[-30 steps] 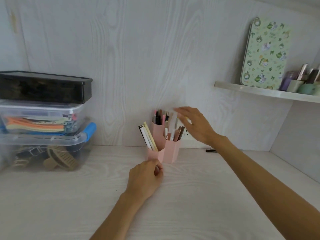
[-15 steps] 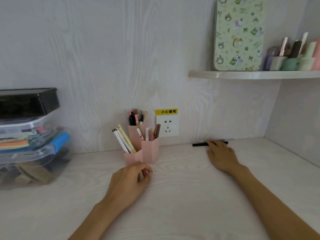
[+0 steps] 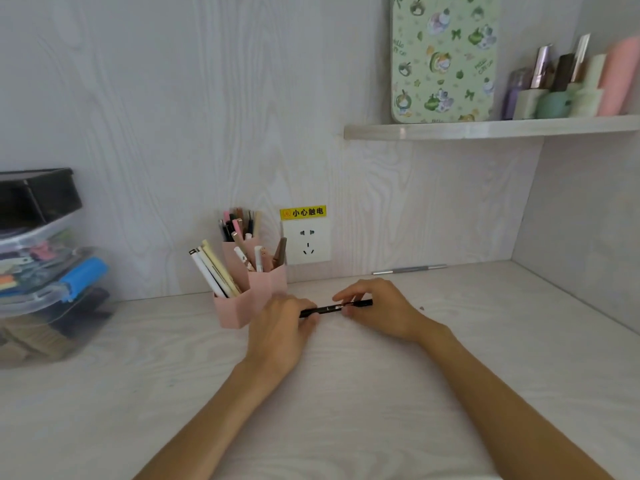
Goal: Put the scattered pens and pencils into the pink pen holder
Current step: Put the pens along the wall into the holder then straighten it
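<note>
Pale wood desk (image 3: 346,393). L hand (image 3: 280,327) & R hand (image 3: 377,311) both pinch a black pen (image 3: 334,308) w/ curled fingers, level, just above desk, right beside pink pen holder (image 3: 247,296). Grey pen (image 3: 408,269) lies by back wall.

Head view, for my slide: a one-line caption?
Both hands hold a black pen beside the pink pen holder.
</note>
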